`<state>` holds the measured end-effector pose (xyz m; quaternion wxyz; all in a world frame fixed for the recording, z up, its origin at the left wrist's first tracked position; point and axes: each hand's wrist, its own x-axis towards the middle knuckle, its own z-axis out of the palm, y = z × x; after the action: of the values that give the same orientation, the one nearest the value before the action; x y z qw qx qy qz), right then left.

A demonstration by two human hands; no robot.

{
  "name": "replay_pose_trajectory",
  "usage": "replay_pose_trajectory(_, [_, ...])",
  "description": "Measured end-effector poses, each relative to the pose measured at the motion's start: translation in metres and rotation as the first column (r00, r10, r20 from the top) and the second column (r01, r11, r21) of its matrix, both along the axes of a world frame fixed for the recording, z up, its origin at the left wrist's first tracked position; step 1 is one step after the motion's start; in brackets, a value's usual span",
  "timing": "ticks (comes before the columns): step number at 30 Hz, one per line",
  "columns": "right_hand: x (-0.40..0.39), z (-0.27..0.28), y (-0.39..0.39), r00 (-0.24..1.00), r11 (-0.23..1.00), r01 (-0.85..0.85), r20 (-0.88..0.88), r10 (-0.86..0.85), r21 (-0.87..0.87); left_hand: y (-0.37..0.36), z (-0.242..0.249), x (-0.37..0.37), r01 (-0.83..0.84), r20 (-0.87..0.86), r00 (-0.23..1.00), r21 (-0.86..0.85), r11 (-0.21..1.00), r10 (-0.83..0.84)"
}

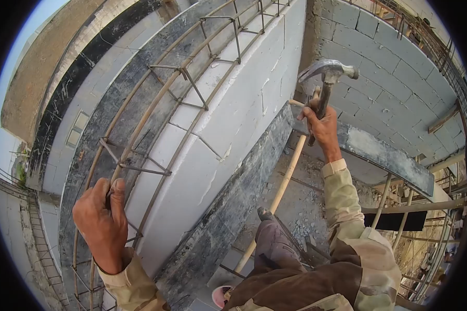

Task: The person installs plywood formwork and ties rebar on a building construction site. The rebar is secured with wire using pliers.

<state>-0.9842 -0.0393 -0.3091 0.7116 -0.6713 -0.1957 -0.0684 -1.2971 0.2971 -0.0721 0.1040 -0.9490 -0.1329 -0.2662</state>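
Observation:
My left hand (102,220) is closed at the rebar cage (140,122), with thumb and fingers pressed together around a long bar at its lower left. The cage of long bars and bent ties runs along the top of a white block wall (233,119). Raised to the right of the wall, my right hand (323,124) grips a claw hammer (333,72) by its handle. The metal head is up, with the claw pointing left and the striking face right. Between the fingers and the hammer, a small object is too unclear to name.
A dark plank (228,202) runs along the wall's foot. A wooden pole (288,173) slants beside my leg (277,243). Another plank (389,155) lies right of my right arm. Behind stands a grey block wall (384,78), with poles (381,202) at the lower right.

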Motion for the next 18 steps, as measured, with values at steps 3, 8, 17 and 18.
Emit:
replay_pose_trajectory(3, [0.121,0.079,0.027,0.952,0.985,0.091,0.304,-0.043,-0.146,-0.007,0.003,0.001,-0.088,-0.058,0.995,-0.207,0.974,0.077])
replay_pose_trajectory(8, [0.244,0.176,0.094,0.86,0.971,0.159,0.508,-0.048,-0.178,-0.019,0.014,-0.01,-0.333,-0.233,0.936,-0.342,0.879,0.264])
replay_pose_trajectory(17, [0.327,0.205,0.123,0.459,0.979,0.174,0.888,0.018,-0.11,-0.01,0.02,-0.005,-0.281,-0.184,0.958,-0.463,0.841,0.219])
replay_pose_trajectory(18, [0.321,0.203,0.119,0.572,0.939,0.255,0.819,0.045,-0.23,-0.009,0.019,-0.005,-0.275,-0.18,0.96,-0.473,0.837,0.214])
